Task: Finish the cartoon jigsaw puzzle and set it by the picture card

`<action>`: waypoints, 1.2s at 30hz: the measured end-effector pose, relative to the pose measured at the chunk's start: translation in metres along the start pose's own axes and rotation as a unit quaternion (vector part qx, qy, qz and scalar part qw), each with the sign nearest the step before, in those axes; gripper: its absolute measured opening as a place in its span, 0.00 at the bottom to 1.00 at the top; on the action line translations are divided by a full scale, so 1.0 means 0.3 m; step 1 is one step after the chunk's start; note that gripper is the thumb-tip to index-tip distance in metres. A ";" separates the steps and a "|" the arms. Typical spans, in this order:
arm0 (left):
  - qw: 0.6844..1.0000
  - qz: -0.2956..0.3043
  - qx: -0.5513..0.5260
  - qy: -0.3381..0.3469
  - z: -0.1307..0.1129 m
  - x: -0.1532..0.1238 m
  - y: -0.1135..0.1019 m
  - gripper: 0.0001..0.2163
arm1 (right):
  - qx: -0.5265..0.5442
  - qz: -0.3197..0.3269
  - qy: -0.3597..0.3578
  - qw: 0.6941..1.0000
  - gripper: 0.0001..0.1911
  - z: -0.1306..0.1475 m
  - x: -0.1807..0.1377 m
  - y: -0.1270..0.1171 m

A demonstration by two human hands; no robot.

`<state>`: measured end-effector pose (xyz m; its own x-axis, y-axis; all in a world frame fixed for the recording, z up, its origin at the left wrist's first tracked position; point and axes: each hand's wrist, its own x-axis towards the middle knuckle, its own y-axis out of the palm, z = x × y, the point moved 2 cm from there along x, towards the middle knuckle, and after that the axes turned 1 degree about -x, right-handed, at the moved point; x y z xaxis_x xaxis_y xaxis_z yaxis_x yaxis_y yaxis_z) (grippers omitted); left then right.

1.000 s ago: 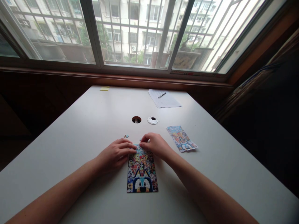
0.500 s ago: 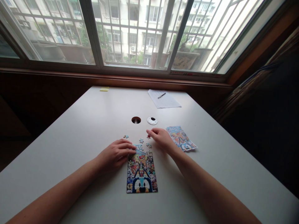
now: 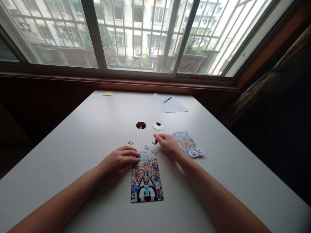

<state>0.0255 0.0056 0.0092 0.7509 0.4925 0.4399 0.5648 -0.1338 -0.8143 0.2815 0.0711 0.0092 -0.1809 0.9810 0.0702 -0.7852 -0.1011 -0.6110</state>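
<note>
A mostly assembled jigsaw puzzle [image 3: 147,178] lies on the table before me, a blue cartoon dog's face along its near edge. Its top edge is uneven. My left hand [image 3: 125,158] rests flat at the puzzle's upper left corner, fingers stretched out and touching it. Beyond the top edge, my right hand [image 3: 165,142] pinches a small light-blue puzzle piece [image 3: 153,142] between thumb and finger, at or just above the tabletop. Loose near it are a puzzle piece [image 3: 146,147], another piece [image 3: 154,151] and one farther left piece [image 3: 130,142].
Right of my right hand lies a printed picture sheet [image 3: 188,144] with the same dog. Farther back are a round cable hole [image 3: 141,125], its cover [image 3: 157,126], papers [image 3: 173,105] with a pen [image 3: 167,99], and a yellow sticky note [image 3: 108,93]. A barred window stands behind.
My right fingertips have shifted slightly, and the piece at them now shows light blue rather than reddish. The left hand stays on the puzzle; the view has moved a little.
</note>
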 end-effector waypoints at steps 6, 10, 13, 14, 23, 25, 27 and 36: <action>1.000 0.005 0.011 0.006 0.004 -0.003 0.002 0.14 | 0.015 0.002 -0.006 1.000 0.26 -0.006 0.002 -0.006; 1.000 0.009 0.014 0.012 0.008 -0.004 0.004 0.14 | 0.034 0.002 0.000 0.999 0.31 -0.018 0.005 -0.010; 1.000 0.004 0.012 0.014 0.010 -0.005 0.005 0.14 | 0.040 0.005 0.003 0.999 0.33 -0.028 0.007 -0.010; 1.000 0.003 0.010 0.014 0.011 -0.005 0.005 0.14 | 0.040 0.006 0.004 0.999 0.33 -0.031 0.008 -0.009; 1.000 0.001 0.002 0.015 0.015 -0.009 0.011 0.14 | 0.039 0.014 0.008 0.999 0.33 -0.035 0.007 -0.008; 1.000 -0.003 0.005 0.019 0.015 -0.010 0.011 0.14 | 0.043 0.014 0.010 0.999 0.33 -0.034 0.007 -0.008; 1.000 -0.008 0.015 0.025 0.014 -0.010 0.009 0.14 | 0.050 0.010 0.013 0.999 0.33 -0.033 0.007 -0.007; 0.998 -0.038 0.033 0.026 0.006 -0.012 0.001 0.15 | 0.052 0.004 0.015 0.999 0.32 -0.035 0.010 -0.003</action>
<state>0.0223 0.0054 0.0067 0.7249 0.4536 0.5185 0.5978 -0.0400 -0.8007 0.2880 0.0759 0.0016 -0.1708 0.9844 0.0415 -0.8418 -0.1239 -0.5254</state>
